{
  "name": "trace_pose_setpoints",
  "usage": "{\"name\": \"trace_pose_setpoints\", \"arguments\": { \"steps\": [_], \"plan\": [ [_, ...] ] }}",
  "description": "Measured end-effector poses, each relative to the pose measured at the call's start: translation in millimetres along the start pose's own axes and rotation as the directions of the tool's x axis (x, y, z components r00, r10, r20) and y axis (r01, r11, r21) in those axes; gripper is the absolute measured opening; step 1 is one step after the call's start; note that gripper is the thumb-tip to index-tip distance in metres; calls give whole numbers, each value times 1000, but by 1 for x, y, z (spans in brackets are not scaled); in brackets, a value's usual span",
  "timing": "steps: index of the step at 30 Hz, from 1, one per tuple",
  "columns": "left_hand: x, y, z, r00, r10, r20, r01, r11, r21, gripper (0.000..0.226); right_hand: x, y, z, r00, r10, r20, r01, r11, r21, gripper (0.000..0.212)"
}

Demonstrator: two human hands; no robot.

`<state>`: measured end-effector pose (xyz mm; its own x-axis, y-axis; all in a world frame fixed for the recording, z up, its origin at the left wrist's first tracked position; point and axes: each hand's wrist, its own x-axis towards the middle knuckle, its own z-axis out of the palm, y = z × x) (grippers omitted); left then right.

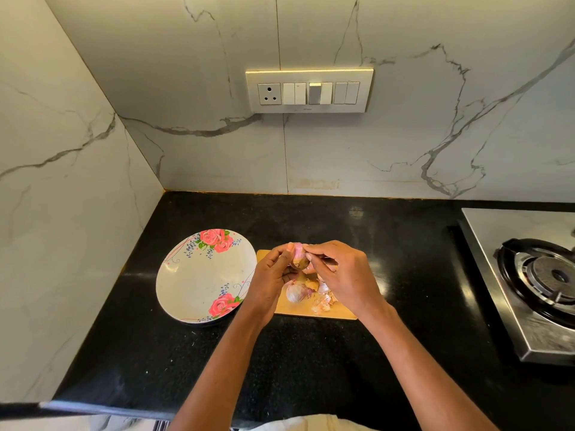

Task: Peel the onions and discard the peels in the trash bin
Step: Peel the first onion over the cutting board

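My left hand point(270, 276) grips a pink onion point(299, 256) above the wooden cutting board point(286, 308). My right hand point(342, 275) holds a knife whose handle barely shows, and its fingertips pinch the skin at the top of that onion. A second onion point(295, 292), purplish and peeled, lies on the board below my hands. Loose peels point(323, 301) are piled on the board beside it. No trash bin is in view.
A floral plate point(199, 281) sits left of the board on the black counter point(311, 353). A steel gas stove point(541, 275) stands at the right. Marble walls close the back and left, with a switch panel point(309, 90) on the back wall.
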<state>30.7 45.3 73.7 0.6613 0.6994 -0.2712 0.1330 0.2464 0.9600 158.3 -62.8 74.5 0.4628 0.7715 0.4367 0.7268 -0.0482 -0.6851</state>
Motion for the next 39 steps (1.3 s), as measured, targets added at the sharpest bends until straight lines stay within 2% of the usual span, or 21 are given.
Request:
{"name": "trace_pose_setpoints", "arguments": {
  "steps": [6, 9, 13, 16, 19, 22, 24, 27, 29, 32, 35, 39],
  "plan": [
    [0, 1, -2, 1000, -11, 7, 11, 1000, 5, 52, 1, 0, -2, 998, 64, -14, -64, 998, 2, 24],
    [0, 2, -3, 1000, -20, 16, 20, 1000, 0, 48, 3, -1, -2, 994, 109, -20, -107, 992, 68, 24],
    [-2, 4, -3, 997, -49, 54, 52, 997, -49, 34, 3, 0, -1, 957, 285, -44, -267, 933, 241, 27],
    [-2, 5, -4, 997, -52, 54, 57, 994, -89, 33, 3, 4, -1, 928, 370, -38, -345, 894, 286, 27],
    [-1, 6, -6, 998, -46, 36, 52, 986, -157, 32, 0, 11, -3, 909, 417, -23, -401, 887, 230, 27],
    [0, 5, -8, 998, -42, 40, 49, 982, -182, 35, -5, 17, 1, 888, 448, 105, -457, 885, 85, 23],
    [0, 4, -6, 998, -48, 43, 55, 981, -186, 35, -8, 15, 4, 883, 446, 145, -460, 884, 86, 22],
    [0, 5, -3, 997, -54, 50, 62, 982, -176, 36, -1, 1, 1, 912, 400, 91, -409, 872, 270, 28],
    [-1, 4, -3, 997, -51, 61, 60, 986, -159, 36, 7, -7, -1, 922, 372, 106, -385, 857, 343, 28],
    [-3, 5, -3, 996, -52, 72, 62, 987, -146, 36, 12, -8, -1, 927, 351, 135, -376, 862, 340, 20],
    [-2, 7, -3, 995, -61, 82, 71, 989, -131, 38, 13, -1, -2, 913, 395, 98, -402, 841, 361, 15],
    [-3, 8, -5, 993, -64, 98, 78, 987, -143, 50, 13, 2, 0, 914, 397, 81, -403, 871, 280, 12]
  ]
}}
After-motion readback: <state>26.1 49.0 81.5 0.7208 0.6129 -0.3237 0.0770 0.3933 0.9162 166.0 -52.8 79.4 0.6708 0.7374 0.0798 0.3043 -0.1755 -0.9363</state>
